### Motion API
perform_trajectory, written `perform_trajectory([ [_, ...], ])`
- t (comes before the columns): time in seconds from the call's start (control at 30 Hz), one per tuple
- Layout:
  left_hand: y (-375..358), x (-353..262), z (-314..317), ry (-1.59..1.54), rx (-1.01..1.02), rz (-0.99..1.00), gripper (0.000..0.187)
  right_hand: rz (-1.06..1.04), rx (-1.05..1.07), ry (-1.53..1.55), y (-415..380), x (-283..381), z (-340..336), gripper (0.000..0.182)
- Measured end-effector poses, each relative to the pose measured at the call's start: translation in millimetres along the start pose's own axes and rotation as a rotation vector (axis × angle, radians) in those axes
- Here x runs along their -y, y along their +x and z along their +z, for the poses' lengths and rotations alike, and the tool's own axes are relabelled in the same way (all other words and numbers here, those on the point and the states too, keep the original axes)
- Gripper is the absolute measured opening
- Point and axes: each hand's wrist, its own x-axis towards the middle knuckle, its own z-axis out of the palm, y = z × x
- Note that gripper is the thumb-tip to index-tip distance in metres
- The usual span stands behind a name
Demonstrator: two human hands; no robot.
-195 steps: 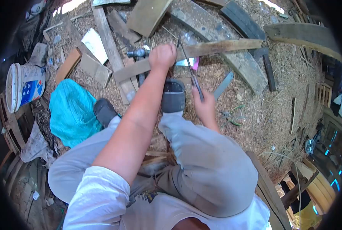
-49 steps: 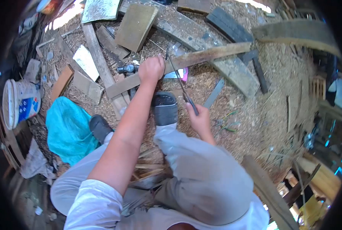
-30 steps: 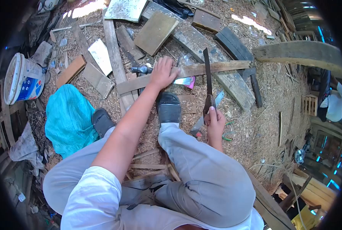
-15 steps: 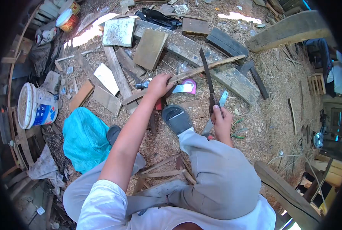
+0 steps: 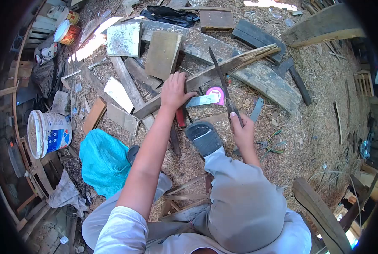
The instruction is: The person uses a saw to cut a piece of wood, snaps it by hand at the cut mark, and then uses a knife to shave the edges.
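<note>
My left hand (image 5: 174, 91) grips a long wooden board (image 5: 210, 76), fingers over its far edge and thumb out to the right. The board slants up to the right, its far end rough and splintered, resting across other timber. In my right hand (image 5: 243, 129) is a machete (image 5: 221, 76) with a long dark blade, held by its handle. The blade points away from me and overlaps the board in this view. Below the board, between my hands, lie a pink tape measure (image 5: 215, 95) and a metal strip (image 5: 203, 100). My sandalled foot (image 5: 204, 137) is just nearer.
A thick plank (image 5: 265, 88) lies behind the board, with wood blocks (image 5: 163, 53) around it. A hammer (image 5: 294, 76) and pliers (image 5: 270, 146) lie to the right. On the left stand a white bucket (image 5: 38, 134) and a turquoise sack (image 5: 104, 163). Wood chips cover the ground.
The board has turned, so a wider face and its splintered end now show. My left hand has shifted onto its far edge, with the thumb spread. The machete stays in my right hand.
</note>
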Motion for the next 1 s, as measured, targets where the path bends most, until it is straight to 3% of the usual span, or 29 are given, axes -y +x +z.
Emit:
perform_trajectory([
  [0.23,-5.1,2.3,15.6,0.026,0.062,-0.081,0.063,0.008,0.016,-0.009,0.3,5.2,-5.4,0.035],
  [0.53,-20.9,-11.2,5.1,-0.092,0.050,-0.111,0.062,-0.281,-0.237,-0.353,2.4,-22.1,-17.7,0.026],
  [0.73,-43.2,-6.3,-20.0,-0.126,0.015,-0.175,0.055,-0.233,-0.298,-0.718,17.7,-52.8,-33.0,0.033],
  [0.8,-47.8,-4.8,-30.0,-0.156,0.026,-0.210,0.053,-0.436,-0.337,-0.861,18.7,-58.3,-34.0,0.041],
  [0.93,-46.3,-8.8,-53.1,-0.152,-0.003,-0.170,0.052,-0.376,-0.257,-0.791,15.9,-18.1,-30.4,0.054],
  [1.0,-43.1,-10.8,-64.1,-0.102,0.027,-0.103,0.053,-0.765,-0.301,-0.795,22.1,25.2,-21.4,0.060],
])
